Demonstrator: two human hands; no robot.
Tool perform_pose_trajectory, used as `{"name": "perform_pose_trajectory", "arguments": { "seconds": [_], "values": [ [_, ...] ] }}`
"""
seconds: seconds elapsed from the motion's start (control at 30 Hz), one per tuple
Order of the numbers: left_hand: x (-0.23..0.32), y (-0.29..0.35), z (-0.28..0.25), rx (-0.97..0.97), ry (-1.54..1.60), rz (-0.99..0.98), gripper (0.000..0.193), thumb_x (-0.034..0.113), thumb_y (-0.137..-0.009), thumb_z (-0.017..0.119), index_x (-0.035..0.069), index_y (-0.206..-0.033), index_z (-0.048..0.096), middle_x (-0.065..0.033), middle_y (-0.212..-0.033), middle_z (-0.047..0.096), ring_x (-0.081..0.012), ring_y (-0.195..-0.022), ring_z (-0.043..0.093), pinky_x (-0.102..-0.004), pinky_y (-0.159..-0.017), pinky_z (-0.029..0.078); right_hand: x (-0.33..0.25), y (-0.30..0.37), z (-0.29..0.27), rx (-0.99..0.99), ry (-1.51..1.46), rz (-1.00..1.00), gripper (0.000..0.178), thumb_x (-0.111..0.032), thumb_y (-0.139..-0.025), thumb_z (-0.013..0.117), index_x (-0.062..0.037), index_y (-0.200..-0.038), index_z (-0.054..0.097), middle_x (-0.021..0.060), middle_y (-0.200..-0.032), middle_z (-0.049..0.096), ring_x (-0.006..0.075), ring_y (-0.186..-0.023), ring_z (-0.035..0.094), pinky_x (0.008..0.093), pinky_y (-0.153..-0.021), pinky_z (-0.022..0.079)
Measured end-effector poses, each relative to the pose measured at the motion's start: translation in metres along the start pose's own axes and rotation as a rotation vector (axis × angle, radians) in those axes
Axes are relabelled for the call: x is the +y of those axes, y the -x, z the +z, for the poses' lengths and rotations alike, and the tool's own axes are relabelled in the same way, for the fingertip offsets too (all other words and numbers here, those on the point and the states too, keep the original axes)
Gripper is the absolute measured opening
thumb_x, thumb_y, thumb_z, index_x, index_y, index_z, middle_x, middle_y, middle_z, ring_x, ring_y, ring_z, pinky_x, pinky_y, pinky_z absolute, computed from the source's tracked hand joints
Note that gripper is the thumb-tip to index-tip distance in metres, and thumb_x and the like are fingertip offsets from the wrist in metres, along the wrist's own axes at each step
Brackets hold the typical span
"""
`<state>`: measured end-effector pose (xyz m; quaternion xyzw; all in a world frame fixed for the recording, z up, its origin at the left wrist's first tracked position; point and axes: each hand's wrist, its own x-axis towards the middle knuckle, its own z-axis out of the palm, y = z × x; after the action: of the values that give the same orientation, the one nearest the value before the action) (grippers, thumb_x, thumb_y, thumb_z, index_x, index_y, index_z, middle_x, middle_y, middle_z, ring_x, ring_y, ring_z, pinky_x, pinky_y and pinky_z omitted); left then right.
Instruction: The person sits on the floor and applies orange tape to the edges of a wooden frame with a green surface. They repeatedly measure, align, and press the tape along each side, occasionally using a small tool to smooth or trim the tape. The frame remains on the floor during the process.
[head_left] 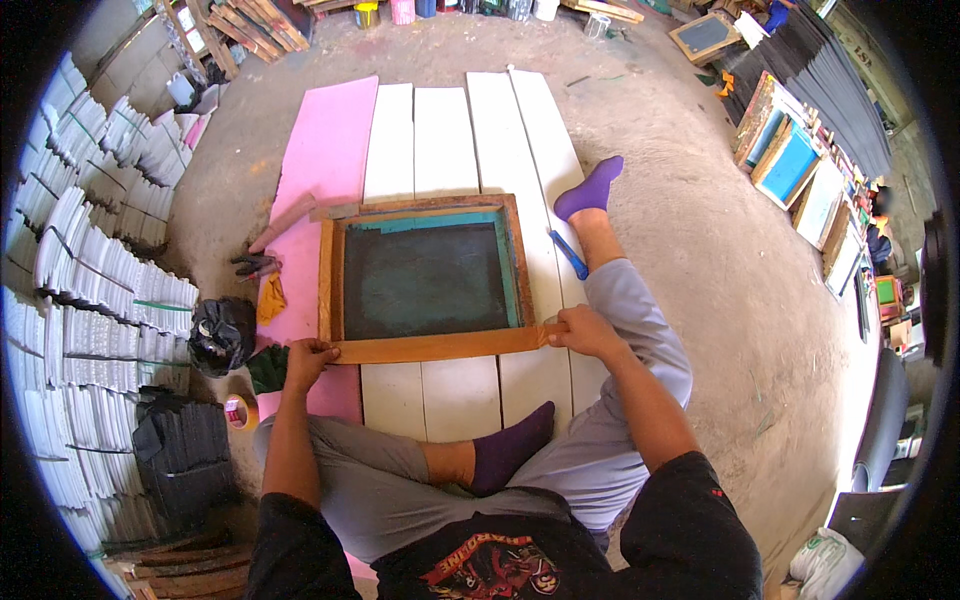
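Note:
A wooden screen-printing frame [325, 275] with dark mesh and teal edges lies on the boards in front of my crossed legs. Along its near side runs a smooth orange-brown strip of tape [440, 346]. My left hand [309, 362] is closed at the strip's left end, thumb on top by the near left corner. At the near right corner my right hand [588, 334] has curled fingers and pinches the other end. The undersides of both grips are hidden.
Pink board [325, 140] and white boards [440, 130] lie beneath the frame. A blue cutter [569, 255] rests by my right leg. To the left are pliers [256, 264], a black bag [222, 335], a tape roll [240, 412] and stacked white bundles [110, 290]. More frames [790, 165] lean at right.

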<state>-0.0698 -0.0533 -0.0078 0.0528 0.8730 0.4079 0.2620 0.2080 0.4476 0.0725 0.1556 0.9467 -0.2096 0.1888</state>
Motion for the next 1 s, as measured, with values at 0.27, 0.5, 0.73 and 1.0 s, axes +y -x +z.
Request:
{"name": "perform_pose_trajectory", "arguments": {
  "seconds": [0.27,0.5,0.73,1.0],
  "values": [
    [0.006,0.002,0.002,0.036,-0.006,0.015,0.022,0.014,-0.079,0.085,-0.004,-0.085,0.073,-0.0076,-0.073,0.071,-0.0125,-0.064,0.063,-0.0304,-0.060,0.051,0.026,0.035,-0.033,0.162,-0.460,0.127,0.032,-0.025,-0.085,0.077,0.0023,-0.101,0.069,0.0175,-0.093,0.072,0.0296,-0.085,0.069,0.0393,-0.078,0.052],
    [0.011,0.005,-0.002,0.012,-0.012,-0.008,0.020,0.013,-0.081,0.083,-0.003,-0.087,0.073,-0.0064,-0.073,0.070,-0.0125,-0.064,0.063,-0.0288,-0.059,0.051,0.017,-0.036,-0.026,0.643,-0.217,0.007,0.030,-0.021,-0.089,0.068,-0.0017,-0.112,0.071,0.0184,-0.115,0.070,0.0360,-0.111,0.063,0.0470,-0.098,0.048],
    [0.035,0.020,-0.001,-0.015,0.010,0.033,0.022,0.014,-0.083,0.082,-0.005,-0.089,0.072,-0.0058,-0.077,0.071,-0.0126,-0.064,0.063,-0.0281,-0.061,0.053,0.040,-0.103,0.019,0.809,0.166,0.046,0.021,-0.016,-0.079,0.076,-0.0041,-0.096,0.072,0.0128,-0.107,0.069,0.0341,-0.113,0.058,0.0439,-0.103,0.044],
    [0.019,0.022,-0.015,0.060,0.092,0.176,0.019,0.012,-0.083,0.081,-0.004,-0.086,0.070,-0.0029,-0.074,0.069,-0.0084,-0.066,0.060,-0.0260,-0.063,0.050,-0.042,-0.050,0.039,0.470,-0.058,-0.206,0.025,-0.028,-0.084,0.075,-0.0101,-0.101,0.074,0.0123,-0.116,0.061,0.0331,-0.117,0.054,0.0472,-0.102,0.045]
  ]
}}
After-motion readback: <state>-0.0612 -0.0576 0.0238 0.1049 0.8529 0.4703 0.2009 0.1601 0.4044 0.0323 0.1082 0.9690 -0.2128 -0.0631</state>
